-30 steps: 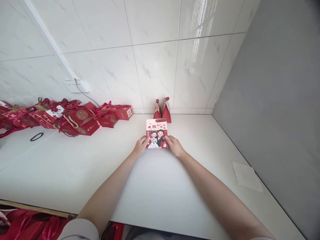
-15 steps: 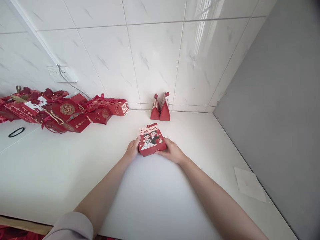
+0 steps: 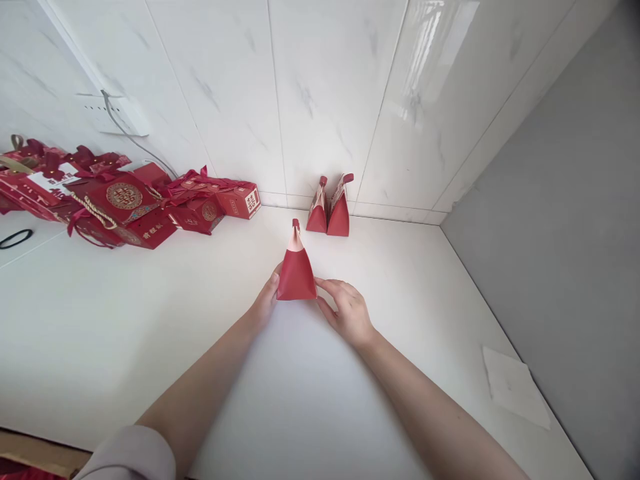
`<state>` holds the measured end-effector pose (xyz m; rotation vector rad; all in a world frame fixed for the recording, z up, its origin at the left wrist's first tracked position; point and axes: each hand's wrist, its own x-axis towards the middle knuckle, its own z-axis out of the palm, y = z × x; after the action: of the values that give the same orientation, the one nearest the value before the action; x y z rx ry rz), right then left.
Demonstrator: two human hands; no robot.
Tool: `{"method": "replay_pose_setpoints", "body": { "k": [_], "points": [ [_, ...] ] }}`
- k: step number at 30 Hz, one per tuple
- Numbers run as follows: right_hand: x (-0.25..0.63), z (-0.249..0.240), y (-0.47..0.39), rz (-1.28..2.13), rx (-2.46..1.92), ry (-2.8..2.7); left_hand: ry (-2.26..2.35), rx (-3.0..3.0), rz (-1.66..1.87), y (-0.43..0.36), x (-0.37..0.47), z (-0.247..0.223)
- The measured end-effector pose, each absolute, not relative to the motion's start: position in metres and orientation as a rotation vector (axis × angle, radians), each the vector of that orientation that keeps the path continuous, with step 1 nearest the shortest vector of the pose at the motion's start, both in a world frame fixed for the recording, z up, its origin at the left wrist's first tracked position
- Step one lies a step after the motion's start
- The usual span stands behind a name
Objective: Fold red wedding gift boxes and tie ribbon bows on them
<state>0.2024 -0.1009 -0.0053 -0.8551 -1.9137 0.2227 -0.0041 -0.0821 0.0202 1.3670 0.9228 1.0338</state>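
A red box (image 3: 297, 275) with a pink top and a small red tab stands upright, its plain triangular side facing me. My left hand (image 3: 265, 300) grips its left side, the fingers partly hidden behind it. On the right, my right hand (image 3: 347, 310) has thumb and fingertips against the box's right edge, holding it lightly. Behind it, near the wall, two similar red boxes stand side by side, a left one (image 3: 317, 217) and a right one (image 3: 339, 219).
Several red and gold boxes (image 3: 125, 200) with ribbons and cords are heaped at the left. A black ring (image 3: 16, 239) lies near them. A white socket (image 3: 113, 115) with a grey cable is on the tiled wall. A white sheet (image 3: 515, 383) lies at the right beside a grey panel (image 3: 575, 200).
The held box has turned from its picture face to its plain triangular side and now stands upright. My right hand's fingers have shifted on it. The camera view has moved slightly.
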Motion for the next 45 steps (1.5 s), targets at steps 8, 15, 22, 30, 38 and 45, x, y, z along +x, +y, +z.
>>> {"method": "replay_pose_setpoints", "body": {
  "k": [8,15,22,30,38,45],
  "points": [
    [0.205,0.004,-0.109,0.385,-0.897,-1.961,1.053,1.766,1.187,-0.090,0.001,0.021],
    [0.201,0.001,-0.112,0.346,-1.000,-1.975,1.163,2.051,1.278,-0.093,0.003,0.024],
    [0.200,-0.001,-0.109,0.187,-0.977,-2.075,1.234,2.001,1.251,-0.091,-0.001,0.023],
    [0.207,-0.001,-0.103,0.665,-0.940,-1.815,1.056,1.482,1.223,-0.087,0.002,0.015],
    [0.210,-0.008,-0.090,1.026,-1.104,-1.489,1.085,1.380,1.138,-0.072,-0.005,0.006],
    [0.210,-0.011,-0.087,0.853,-1.110,-1.559,0.992,1.383,1.227,-0.084,0.008,0.017]
  ]
}}
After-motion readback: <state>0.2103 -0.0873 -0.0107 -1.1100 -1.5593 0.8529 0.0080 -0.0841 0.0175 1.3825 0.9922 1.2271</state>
